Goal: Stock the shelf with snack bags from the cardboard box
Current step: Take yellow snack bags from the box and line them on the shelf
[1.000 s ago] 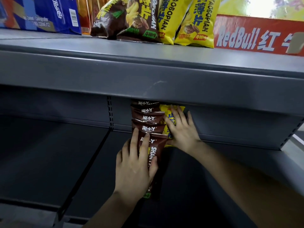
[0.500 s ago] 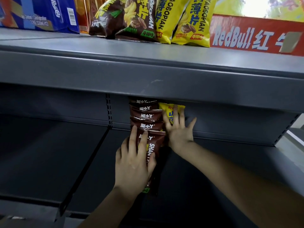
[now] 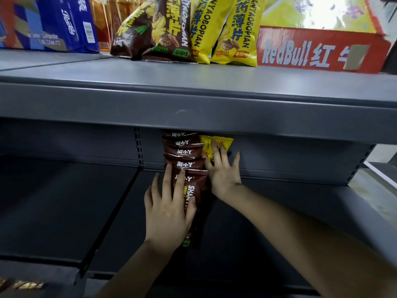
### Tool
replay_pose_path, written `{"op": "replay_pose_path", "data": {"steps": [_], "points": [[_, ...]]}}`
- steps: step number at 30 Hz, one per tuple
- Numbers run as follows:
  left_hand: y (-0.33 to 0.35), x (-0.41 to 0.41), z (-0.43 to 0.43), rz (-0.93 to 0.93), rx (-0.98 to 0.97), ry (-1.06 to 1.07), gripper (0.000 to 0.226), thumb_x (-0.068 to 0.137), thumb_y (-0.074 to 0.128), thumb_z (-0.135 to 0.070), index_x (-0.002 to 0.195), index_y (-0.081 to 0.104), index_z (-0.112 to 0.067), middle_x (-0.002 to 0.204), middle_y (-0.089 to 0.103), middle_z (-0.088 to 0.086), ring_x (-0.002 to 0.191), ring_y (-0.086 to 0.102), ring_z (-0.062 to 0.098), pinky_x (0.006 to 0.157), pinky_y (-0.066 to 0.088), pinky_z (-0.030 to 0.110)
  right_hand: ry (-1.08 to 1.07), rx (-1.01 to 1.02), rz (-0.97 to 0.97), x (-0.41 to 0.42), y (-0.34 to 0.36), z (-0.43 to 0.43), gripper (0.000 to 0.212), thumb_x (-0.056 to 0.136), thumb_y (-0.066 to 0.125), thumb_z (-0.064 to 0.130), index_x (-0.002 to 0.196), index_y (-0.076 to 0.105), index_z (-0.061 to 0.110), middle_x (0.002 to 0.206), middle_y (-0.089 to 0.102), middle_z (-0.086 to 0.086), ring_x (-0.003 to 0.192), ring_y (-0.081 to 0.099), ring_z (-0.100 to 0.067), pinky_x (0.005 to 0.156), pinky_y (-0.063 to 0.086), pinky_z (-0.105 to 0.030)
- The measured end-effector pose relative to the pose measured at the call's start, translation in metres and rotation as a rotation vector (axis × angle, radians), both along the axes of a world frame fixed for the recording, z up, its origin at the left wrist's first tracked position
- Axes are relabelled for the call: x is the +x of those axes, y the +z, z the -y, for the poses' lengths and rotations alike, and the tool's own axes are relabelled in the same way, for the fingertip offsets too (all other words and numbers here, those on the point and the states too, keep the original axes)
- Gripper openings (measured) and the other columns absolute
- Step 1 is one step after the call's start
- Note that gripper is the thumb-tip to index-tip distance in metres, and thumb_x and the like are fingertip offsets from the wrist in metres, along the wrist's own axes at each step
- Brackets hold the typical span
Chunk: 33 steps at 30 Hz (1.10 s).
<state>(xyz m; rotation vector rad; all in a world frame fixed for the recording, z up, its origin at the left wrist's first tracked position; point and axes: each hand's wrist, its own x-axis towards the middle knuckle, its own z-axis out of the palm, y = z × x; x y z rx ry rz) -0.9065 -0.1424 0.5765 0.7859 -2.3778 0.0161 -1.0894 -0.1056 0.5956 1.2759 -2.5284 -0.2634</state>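
A row of several brown snack bags [image 3: 185,155] stands one behind another on the lower grey shelf [image 3: 268,211]. My left hand [image 3: 169,209] lies flat on the front brown bag [image 3: 193,190], fingers spread over its face. Yellow snack bags [image 3: 223,143] stand to the right of the brown row, at the back. My right hand [image 3: 223,171] rests with spread fingers against the yellow bags, beside the brown row. The cardboard box is not in view.
The upper shelf [image 3: 193,87] overhangs the bags and holds brown and yellow chip bags [image 3: 234,31], a blue drinks carton [image 3: 55,24] and a red RedBull carton [image 3: 318,52]. A black divider rail [image 3: 111,216] runs along the lower shelf to the left.
My right hand has slid a little lower and to the right on the yellow bags, with its fingers spread wider. My left hand stays on the front brown bag.
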Motion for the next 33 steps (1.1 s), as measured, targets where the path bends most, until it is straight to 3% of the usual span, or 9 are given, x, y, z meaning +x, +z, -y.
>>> {"op": "replay_pose_path", "data": {"steps": [3,9,12,15,19,23,28,31,33], "points": [[0.003,0.003,-0.006,-0.018,-0.011,-0.001,0.060,0.089,0.038,-0.043,0.139,0.041,-0.011,0.148,0.036,0.018,0.131,0.040,0.042,0.098,0.040,0.056,0.079,-0.076,0.036,0.006,0.003,-0.013,0.096,0.084,0.059,0.053,0.153,-0.001,0.022,0.158,-0.016,-0.012,0.146,-0.012,-0.032,0.110,0.006,-0.067],[0.007,0.007,-0.034,-0.059,-0.110,-0.201,0.050,0.086,0.040,-0.025,0.130,0.053,-0.006,0.143,0.045,0.013,0.134,0.038,0.035,0.108,0.033,0.054,0.208,-0.152,0.012,0.019,0.008,-0.053,0.069,0.085,0.060,0.034,0.144,0.030,0.014,0.158,0.013,-0.010,0.145,0.014,-0.027,0.113,0.023,-0.052],[0.010,0.003,-0.057,-0.040,-0.116,-0.379,0.046,0.080,0.041,-0.021,0.118,0.063,-0.009,0.128,0.059,0.006,0.126,0.050,0.027,0.101,0.043,0.046,0.233,-0.162,0.009,0.022,0.015,-0.082,0.059,0.089,0.053,0.038,0.141,0.036,0.015,0.148,0.034,-0.010,0.133,0.035,-0.028,0.105,0.035,-0.044],[0.016,-0.009,-0.083,-0.008,-0.063,-0.419,0.037,0.076,0.049,-0.019,0.107,0.068,-0.012,0.111,0.068,0.002,0.107,0.063,0.021,0.087,0.052,0.035,0.226,-0.138,0.019,0.024,0.025,-0.118,0.046,0.093,0.046,0.041,0.131,0.045,0.016,0.129,0.050,-0.009,0.118,0.049,-0.028,0.091,0.044,-0.040],[0.018,-0.028,-0.117,0.085,0.055,-0.380,0.025,0.074,0.061,-0.015,0.098,0.070,-0.015,0.093,0.071,0.003,0.087,0.067,0.026,0.073,0.053,0.033,0.206,-0.103,0.032,0.025,0.035,-0.179,0.044,0.093,0.046,0.043,0.127,0.049,0.015,0.125,0.053,-0.008,0.113,0.054,-0.028,0.083,0.048,-0.039],[0.011,-0.046,-0.154,0.109,0.125,-0.385,0.021,0.086,0.056,-0.021,0.103,0.067,-0.016,0.096,0.071,0.007,0.087,0.066,0.029,0.070,0.052,0.036,0.166,-0.062,0.035,0.024,0.027,-0.244,0.043,0.096,0.042,0.046,0.126,0.049,0.016,0.126,0.053,-0.007,0.113,0.054,-0.027,0.082,0.049,-0.038],[-0.004,-0.061,-0.216,0.064,0.094,-0.526,0.020,0.082,0.052,-0.017,0.091,0.069,-0.012,0.085,0.071,0.008,0.080,0.066,0.030,0.062,0.053,0.035,0.097,-0.076,0.036,0.027,0.004,-0.323,0.039,0.095,0.043,0.043,0.120,0.054,0.016,0.119,0.056,-0.007,0.107,0.057,-0.027,0.075,0.048,-0.037],[-0.021,-0.065,-0.259,0.042,0.101,-0.614,0.022,0.079,0.047,-0.017,0.082,0.068,-0.012,0.078,0.068,0.005,0.074,0.065,0.028,0.057,0.052,0.032,0.056,-0.100,0.103,0.033,-0.012,-0.370,0.032,0.092,0.050,0.038,0.108,0.061,0.013,0.107,0.061,-0.009,0.095,0.061,-0.030,0.066,0.048,-0.038],[-0.038,-0.067,-0.284,0.044,0.049,-0.642,0.026,0.081,0.043,-0.022,0.076,0.067,-0.013,0.077,0.065,0.005,0.074,0.063,0.029,0.060,0.050,0.035,0.071,-0.124,0.119,0.041,-0.023,-0.399,0.024,0.084,0.063,0.031,0.094,0.066,0.010,0.093,0.064,-0.011,0.076,0.065,-0.032,0.053,0.048,-0.035]]}}
